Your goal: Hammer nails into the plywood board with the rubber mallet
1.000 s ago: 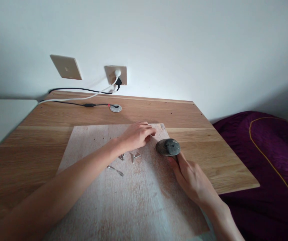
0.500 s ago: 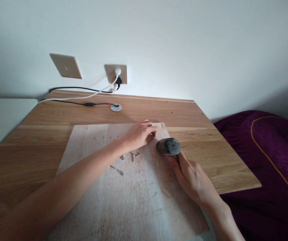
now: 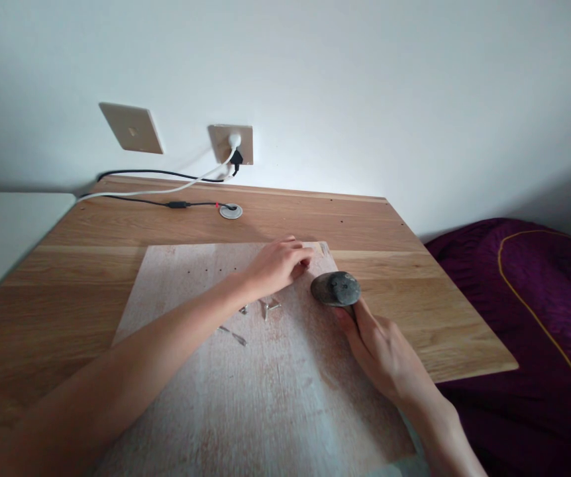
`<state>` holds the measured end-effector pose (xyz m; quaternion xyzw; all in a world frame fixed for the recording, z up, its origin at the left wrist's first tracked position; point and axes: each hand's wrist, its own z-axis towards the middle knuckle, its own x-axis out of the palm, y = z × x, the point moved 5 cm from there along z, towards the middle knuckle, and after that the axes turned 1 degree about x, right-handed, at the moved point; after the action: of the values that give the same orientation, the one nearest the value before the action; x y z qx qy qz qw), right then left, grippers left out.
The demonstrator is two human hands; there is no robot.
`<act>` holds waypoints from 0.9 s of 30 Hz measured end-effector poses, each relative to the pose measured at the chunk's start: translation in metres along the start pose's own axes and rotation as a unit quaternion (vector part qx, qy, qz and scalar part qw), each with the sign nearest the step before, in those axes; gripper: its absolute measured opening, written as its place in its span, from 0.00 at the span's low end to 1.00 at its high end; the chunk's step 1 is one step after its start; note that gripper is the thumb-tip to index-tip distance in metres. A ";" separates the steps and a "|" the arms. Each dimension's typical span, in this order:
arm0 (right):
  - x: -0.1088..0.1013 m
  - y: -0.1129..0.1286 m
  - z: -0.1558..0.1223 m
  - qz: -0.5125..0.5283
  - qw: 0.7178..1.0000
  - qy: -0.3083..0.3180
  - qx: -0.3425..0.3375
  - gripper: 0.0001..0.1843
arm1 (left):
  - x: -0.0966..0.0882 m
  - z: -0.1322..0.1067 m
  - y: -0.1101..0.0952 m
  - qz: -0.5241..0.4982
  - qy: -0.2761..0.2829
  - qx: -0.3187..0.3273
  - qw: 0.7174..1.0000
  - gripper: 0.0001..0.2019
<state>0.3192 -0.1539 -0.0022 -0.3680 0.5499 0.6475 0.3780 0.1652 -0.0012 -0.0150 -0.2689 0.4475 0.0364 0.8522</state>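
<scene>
My right hand is closed around the handle of a hammer with a dark, worn head, held above the right side of a whitish board. My left hand rests near the board's far right corner, its fingers curled in a pinch. Whatever they may hold is hidden. Silvery screws or nails lie loose below the left wrist, with another small metal piece beside them. Nearer to me, a thin metal piece is partly covered by the left forearm. A row of dark dots marks the board's far left part.
Under the board is a wooden tabletop with a cable grommet at the back. Black and white cables run to a wall socket, beside another wall plate. Purple fabric lies past the table's right edge.
The view has shifted very slightly. Both hands and the hammer keep practically the same places.
</scene>
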 end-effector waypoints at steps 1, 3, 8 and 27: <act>0.000 0.000 0.000 0.001 1.000 -0.001 0.001 0.21 | 0.000 0.000 0.000 -0.001 -0.001 0.001 1.000 0.08; -0.001 0.000 0.000 0.001 1.000 -0.003 0.003 0.21 | 0.000 0.000 0.000 -0.004 -0.003 0.000 1.000 0.08; 0.001 -0.003 -0.001 0.001 1.000 -0.001 0.007 0.21 | 0.001 -0.001 0.001 -0.005 -0.004 -0.006 1.000 0.08; 0.002 -0.005 -0.001 -0.009 1.000 0.000 0.001 0.20 | 0.000 -0.001 0.003 -0.016 -0.007 -0.018 1.000 0.08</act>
<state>0.3224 -0.1544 -0.0066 -0.3728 0.5474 0.6432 0.3844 0.1633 0.0004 -0.0168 -0.2908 0.4365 0.0326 0.8508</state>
